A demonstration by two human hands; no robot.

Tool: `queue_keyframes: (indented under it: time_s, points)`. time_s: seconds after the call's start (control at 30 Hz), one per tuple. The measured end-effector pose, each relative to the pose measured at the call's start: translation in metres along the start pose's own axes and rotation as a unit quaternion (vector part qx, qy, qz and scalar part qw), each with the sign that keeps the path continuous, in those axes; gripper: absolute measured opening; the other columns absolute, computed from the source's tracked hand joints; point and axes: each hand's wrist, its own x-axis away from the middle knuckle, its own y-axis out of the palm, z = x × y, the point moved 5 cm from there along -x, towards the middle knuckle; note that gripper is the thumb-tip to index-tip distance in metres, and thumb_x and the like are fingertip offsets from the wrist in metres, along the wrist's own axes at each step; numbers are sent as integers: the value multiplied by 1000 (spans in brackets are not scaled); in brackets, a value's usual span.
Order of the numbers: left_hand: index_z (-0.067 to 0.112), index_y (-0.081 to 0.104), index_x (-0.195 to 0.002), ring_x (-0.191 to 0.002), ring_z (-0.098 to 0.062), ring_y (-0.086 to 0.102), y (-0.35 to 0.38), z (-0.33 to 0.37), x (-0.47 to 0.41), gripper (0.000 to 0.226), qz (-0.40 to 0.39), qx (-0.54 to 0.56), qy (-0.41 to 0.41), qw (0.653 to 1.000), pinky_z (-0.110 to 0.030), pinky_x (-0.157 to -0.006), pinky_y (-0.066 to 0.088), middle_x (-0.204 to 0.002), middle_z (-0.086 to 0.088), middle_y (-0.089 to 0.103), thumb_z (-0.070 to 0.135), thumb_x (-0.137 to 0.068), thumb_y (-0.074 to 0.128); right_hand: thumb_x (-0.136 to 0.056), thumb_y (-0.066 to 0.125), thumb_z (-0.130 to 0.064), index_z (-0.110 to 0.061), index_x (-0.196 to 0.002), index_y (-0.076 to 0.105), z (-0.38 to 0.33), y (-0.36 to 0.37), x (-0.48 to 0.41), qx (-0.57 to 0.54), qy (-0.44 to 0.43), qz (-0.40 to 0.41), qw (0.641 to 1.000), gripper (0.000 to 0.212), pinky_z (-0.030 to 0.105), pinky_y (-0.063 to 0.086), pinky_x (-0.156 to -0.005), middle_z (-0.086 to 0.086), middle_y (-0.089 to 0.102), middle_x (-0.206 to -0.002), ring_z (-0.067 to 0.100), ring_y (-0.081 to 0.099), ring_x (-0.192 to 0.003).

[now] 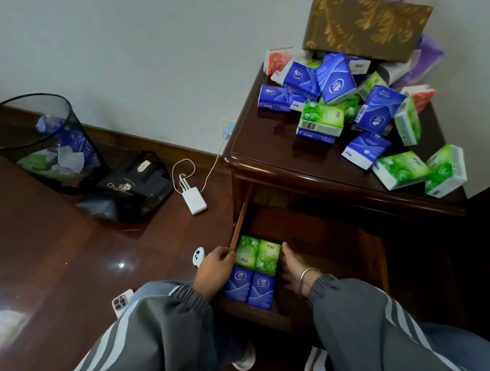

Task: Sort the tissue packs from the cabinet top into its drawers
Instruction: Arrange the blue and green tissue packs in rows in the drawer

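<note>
A dark wooden cabinet (271, 155) carries a loose heap of several blue, green and red-and-white tissue packs (353, 106) on its top. Its drawer (331, 246) is pulled out below. In the drawer's left front corner lie two green packs (258, 254) and, nearer to me, two blue packs (249, 289), set in a tidy block. My left hand (213, 271) rests against the block's left side, fingers curled at the drawer's wall. My right hand (293, 268), with a bracelet on the wrist, presses straight fingers against the block's right side.
A brown and gold patterned box (365, 27) leans on the wall behind the heap. On the floor at the left stand a black mesh bin (41, 143), a black bag (135, 188), a white power bank on a cable (194, 202), a phone (121, 302) and a small white device (199, 256).
</note>
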Motion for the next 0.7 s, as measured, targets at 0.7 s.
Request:
queue_keyframes:
  time_s: [0.7]
  points:
    - [15,65,-102,-95,-22,59,-23,251,100,17,214,-115,444,862,-40,-85,46,-100,-2,64,24,-90,56,-77,72,-38,-16,-96,61,-141,-245,229,113,-476,435,755,32,23,42,-72,5,65,-91,21,62,-84]
